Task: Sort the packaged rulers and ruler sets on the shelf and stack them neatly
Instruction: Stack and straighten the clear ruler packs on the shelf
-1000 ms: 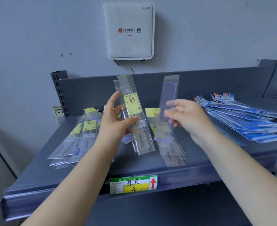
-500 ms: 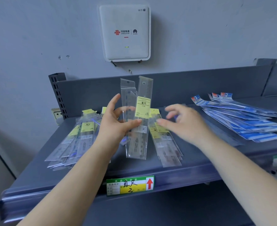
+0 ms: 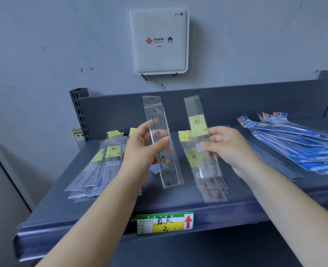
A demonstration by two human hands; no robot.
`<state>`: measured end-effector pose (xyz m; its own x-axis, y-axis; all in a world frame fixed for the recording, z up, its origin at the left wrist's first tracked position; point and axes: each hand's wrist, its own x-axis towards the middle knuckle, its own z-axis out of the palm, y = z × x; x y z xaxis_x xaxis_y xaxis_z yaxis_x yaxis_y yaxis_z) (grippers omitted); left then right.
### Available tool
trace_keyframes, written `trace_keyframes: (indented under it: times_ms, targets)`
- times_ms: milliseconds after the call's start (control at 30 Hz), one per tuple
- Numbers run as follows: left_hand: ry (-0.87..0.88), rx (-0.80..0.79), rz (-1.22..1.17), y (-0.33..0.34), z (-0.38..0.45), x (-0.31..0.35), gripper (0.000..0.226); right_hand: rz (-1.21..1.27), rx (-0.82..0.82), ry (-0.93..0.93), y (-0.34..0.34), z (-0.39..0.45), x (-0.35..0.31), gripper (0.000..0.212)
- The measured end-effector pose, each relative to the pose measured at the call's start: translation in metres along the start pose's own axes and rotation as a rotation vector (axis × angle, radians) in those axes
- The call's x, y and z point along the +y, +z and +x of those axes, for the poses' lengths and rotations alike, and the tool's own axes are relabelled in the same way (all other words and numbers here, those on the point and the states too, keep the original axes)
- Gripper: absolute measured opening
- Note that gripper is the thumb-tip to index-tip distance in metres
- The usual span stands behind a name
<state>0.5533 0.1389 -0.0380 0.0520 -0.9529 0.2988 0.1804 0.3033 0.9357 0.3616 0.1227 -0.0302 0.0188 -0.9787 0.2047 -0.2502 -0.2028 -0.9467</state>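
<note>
Head view: person facing grey shelf [image 3: 66, 201].
L hand [image 3: 144, 151]: gripping clear ruler pack [image 3: 164, 143], upright, above shelf centre.
R hand [image 3: 226, 147]: pinching yellow-label ruler pack [image 3: 198, 130], tilted, over middle pile [image 3: 209, 178].
Shelf sides: left pile [image 3: 99, 164]; blue packs [image 3: 298, 143] lying far right.

Blue packs [image 3: 302, 147] — cut off rt.

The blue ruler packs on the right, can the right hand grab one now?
Probably not yet: the right hand already pinches a yellow-labelled ruler pack. The blue ruler packs lie uncovered just beside it.
</note>
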Motion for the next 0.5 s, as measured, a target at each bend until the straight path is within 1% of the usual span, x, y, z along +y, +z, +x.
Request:
trace_keyframes:
  times_ms: [33,100,133,167,200,233,267,300,367,433,500]
  targets:
    - [-0.001,-0.002,0.0,0.001,0.0,0.0,0.05,-0.129,-0.02,0.022,-0.003,0.001,0.002,0.031]
    - [-0.002,-0.008,0.004,0.002,0.001,0.0,0.05,-0.5,-0.047,0.052,-0.006,0.001,0.007,0.047]
    - [-0.003,-0.008,0.011,0.002,0.001,0.0,0.05,-0.64,-0.014,0.03,-0.006,0.0,0.009,0.053]
    - [-0.004,-0.009,0.018,0.002,0.001,0.0,0.049,-0.658,0.032,-0.024,-0.004,-0.002,0.008,0.053]
    - [-0.005,-0.015,0.021,0.003,0.001,0.001,0.048,-0.589,0.061,-0.089,-0.002,-0.005,0.005,0.046]
    - [-0.006,-0.024,0.016,0.004,0.001,0.001,0.047,-0.455,0.06,-0.153,0.001,-0.008,0.001,0.036]
    - [-0.006,-0.035,0.007,0.005,0.001,0.001,0.046,-0.32,0.038,-0.201,0.005,-0.011,-0.002,0.025]
    - [-0.007,-0.049,-0.001,0.008,0.001,0.002,0.044,-0.223,0.01,-0.236,0.01,-0.015,-0.004,0.021]
    - [-0.002,-0.073,-0.008,0.012,0.001,0.003,0.037,-0.152,-0.033,-0.305,0.02,-0.024,-0.007,0.026]
    - [0.001,-0.092,-0.024,0.015,0.001,0.005,0.029,-0.187,-0.035,-0.378,0.028,-0.031,-0.009,0.032]
    - [0.004,-0.112,-0.034,0.019,0.0,0.006,0.026,-0.238,0.003,-0.417,0.029,-0.034,-0.008,0.035]
